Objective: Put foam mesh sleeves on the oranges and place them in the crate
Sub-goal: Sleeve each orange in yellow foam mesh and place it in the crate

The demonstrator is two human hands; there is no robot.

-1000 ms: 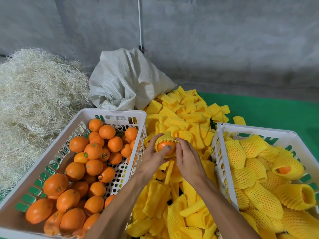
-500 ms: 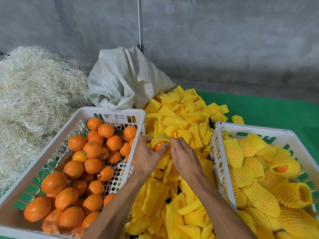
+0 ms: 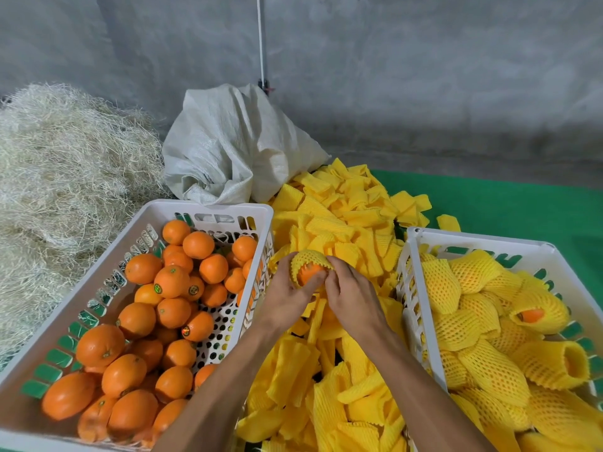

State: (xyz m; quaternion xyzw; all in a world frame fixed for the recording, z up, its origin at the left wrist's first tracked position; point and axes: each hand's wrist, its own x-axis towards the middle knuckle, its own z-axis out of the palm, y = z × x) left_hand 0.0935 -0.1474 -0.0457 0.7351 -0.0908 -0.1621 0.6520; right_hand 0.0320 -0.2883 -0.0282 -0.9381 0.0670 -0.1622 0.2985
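Between the two crates, my left hand (image 3: 287,293) and my right hand (image 3: 350,295) both grip one orange (image 3: 308,274) with a yellow foam mesh sleeve (image 3: 310,257) stretched over its top half. The orange's lower front shows bare. Under the hands lies a heap of flat yellow sleeves (image 3: 339,220). The white crate on the left (image 3: 208,208) holds several bare oranges (image 3: 173,280). The white crate on the right (image 3: 473,238) holds several sleeved oranges (image 3: 483,327).
A pile of pale straw-like wood wool (image 3: 65,181) fills the far left. A white woven sack (image 3: 235,148) lies behind the sleeve heap. Green matting (image 3: 509,207) covers the surface on the right, with a grey wall behind.
The sleeve has been drawn further down over the orange, and both hands have shifted their grip on it. The camera view has drifted slightly.
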